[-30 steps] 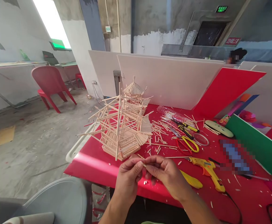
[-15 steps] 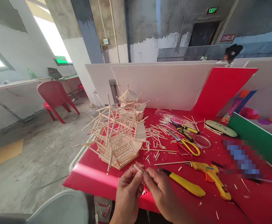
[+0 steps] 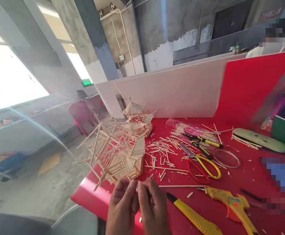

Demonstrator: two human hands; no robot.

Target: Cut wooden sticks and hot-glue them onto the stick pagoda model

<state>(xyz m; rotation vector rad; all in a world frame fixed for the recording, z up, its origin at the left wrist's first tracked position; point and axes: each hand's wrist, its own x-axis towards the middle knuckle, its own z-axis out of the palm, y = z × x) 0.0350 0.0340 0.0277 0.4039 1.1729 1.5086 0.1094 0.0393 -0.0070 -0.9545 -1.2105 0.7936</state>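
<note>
Low in the view, my left hand (image 3: 124,205) is closed, thumb against fingers, with a short piece of wooden stick (image 3: 129,178) showing at its fingertips. My right hand (image 3: 153,205) is closed beside it, fingertips nearly touching the left ones; what it pinches is too small to make out. Just beyond my hands stands an open framework of thin sticks (image 3: 115,147) at the table's left edge. A finished-looking stick pavilion (image 3: 134,109) with a pointed roof rises behind it. Loose cut sticks (image 3: 160,147) lie right of the framework.
On the red table (image 3: 171,179) lie a yellow utility knife (image 3: 193,215), a yellow glue gun (image 3: 232,202), scissors (image 3: 198,163), pliers (image 3: 201,143), a clear ring (image 3: 227,159) and a pale green case (image 3: 260,139). A person (image 3: 274,36) is behind the partition (image 3: 181,91).
The head view has tilted and shifted. My hands appear further left, nearer the framework, still close together. The short stick in my left hand shows at a different angle.
</note>
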